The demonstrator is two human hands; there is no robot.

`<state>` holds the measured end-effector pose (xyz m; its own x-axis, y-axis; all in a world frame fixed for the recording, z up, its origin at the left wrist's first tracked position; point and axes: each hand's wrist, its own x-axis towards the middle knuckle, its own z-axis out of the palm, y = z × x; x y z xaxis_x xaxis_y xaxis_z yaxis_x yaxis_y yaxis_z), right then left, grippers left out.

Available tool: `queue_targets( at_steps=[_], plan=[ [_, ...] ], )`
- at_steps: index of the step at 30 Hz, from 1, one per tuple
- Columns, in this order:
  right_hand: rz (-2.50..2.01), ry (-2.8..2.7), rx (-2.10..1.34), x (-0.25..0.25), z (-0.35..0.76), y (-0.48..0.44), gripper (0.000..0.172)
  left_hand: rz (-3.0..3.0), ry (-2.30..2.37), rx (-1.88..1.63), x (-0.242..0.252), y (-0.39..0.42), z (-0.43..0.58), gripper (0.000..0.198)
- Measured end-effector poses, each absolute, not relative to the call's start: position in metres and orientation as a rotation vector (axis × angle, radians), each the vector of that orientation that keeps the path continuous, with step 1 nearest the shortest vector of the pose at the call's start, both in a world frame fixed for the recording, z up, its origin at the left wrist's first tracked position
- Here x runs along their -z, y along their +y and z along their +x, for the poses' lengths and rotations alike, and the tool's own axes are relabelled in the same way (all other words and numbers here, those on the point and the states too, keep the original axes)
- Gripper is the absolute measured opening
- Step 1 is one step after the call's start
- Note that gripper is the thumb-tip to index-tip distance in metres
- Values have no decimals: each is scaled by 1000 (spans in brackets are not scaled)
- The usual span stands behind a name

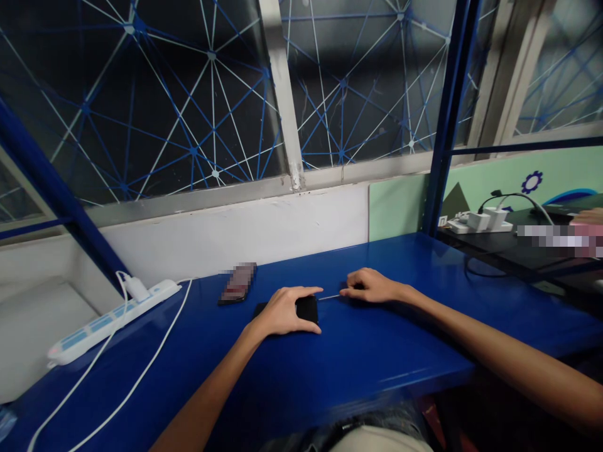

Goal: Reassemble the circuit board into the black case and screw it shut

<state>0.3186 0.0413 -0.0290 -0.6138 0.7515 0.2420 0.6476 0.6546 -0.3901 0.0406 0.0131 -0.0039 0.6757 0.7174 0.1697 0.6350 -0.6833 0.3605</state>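
My left hand lies over a flat black rectangular object on the blue table, its thumb and index finger along the two opposite long edges. The palm covers much of the object, and its exact kind does not show. To the right, my right hand is closed in a pinch on one end of a thin, light-coloured stick. The stick's other end reaches the right short edge of the black object; whether it touches or enters it I cannot tell.
A phone lies behind my left hand. A white power strip with a plug and white cable stretches along the left of the blue table. Blue posts rise at both sides. Another person's hand shows at far right.
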Motion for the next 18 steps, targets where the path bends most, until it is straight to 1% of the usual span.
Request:
queue_targets(
  at_steps=[8,16,18],
  plan=[
    [-1181,-2487,-335,24,322,42,45,2615,1092,-428,3,13,42,85],
    [-1172,-2478,-354,23,319,41,38,2658,1131,-422,5,13,43,81],
    [-1172,-2493,-383,21,321,42,39,2651,1136,-418,5,12,43,81]
  ],
)
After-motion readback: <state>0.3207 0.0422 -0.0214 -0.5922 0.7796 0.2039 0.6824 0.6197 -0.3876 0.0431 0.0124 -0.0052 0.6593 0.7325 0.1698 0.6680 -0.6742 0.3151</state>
